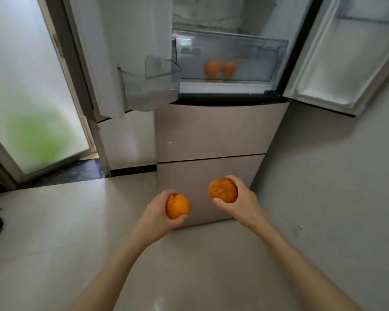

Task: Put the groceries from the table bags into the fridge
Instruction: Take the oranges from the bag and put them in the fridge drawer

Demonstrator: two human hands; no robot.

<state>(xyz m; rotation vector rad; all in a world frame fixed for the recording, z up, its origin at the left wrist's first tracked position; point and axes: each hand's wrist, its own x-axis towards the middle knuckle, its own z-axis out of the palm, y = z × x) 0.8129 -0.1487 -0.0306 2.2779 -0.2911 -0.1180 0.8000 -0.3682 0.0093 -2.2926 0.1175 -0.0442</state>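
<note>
**Four oranges, two in hand**

The fridge (211,131) stands with both upper doors open. Its clear drawer (229,57) holds two oranges (220,68). Below, in front of the closed lower drawers, the left hand (160,212) grips one orange (177,206) and the right hand (240,198) grips another (222,190), hands apart.

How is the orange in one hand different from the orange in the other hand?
The orange in the left hand looks smooth and bright, while the orange in the right hand looks rougher, with darker mottled patches. The left one is held lower in the picture, the right one higher and closer to the fridge. The left hand grips from the left side, the right hand from the right. Both are round, orange and whole.
</note>
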